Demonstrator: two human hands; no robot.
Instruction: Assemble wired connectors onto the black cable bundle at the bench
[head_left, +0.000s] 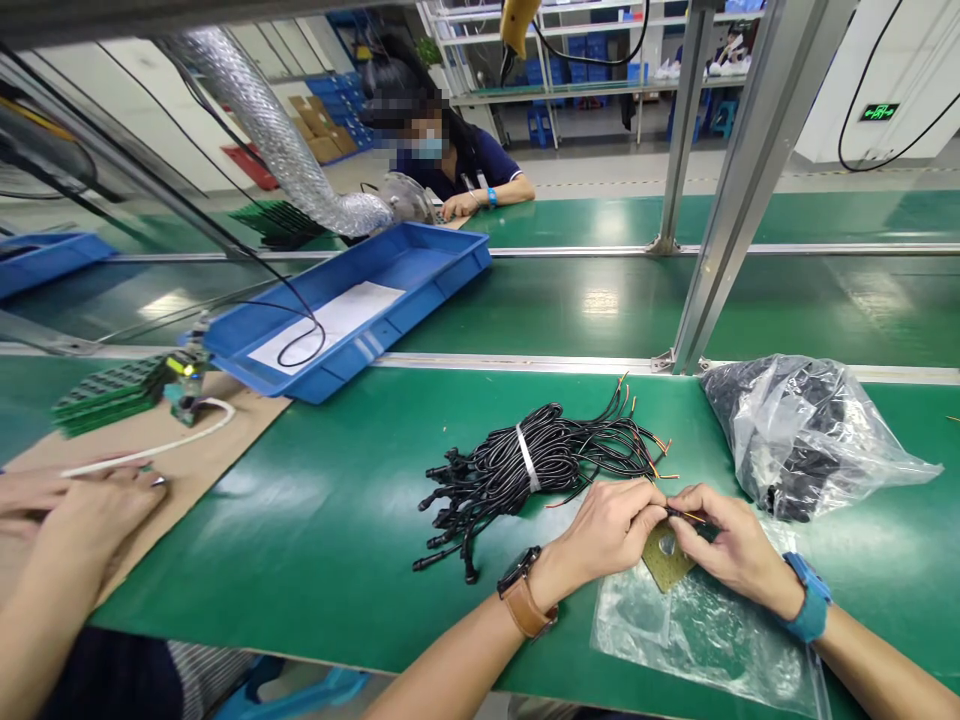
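My left hand (611, 532) and my right hand (733, 548) meet fingertip to fingertip above the bench, both closed in a pinch. Between them runs a thin black cable with an orange wire end (694, 517); the fingers cover most of it. Just below hangs or lies a small yellowish square piece (664, 572) with a round silvery spot; I cannot tell whether a hand touches it. Underneath is a flat clear plastic bag (697, 640). Left of my hands lies a bundle of black cables (510, 460), tied with a white band (527, 458), connectors to the left and bare-ended wires to the right.
A clear bag of black parts (802, 440) sits at the right, beside a metal post (739, 200). A blue tray (337, 370) stands at the back left. A co-worker's hands (97, 510) work on cardboard (247, 405) at the left; another person (457, 150) sits opposite.
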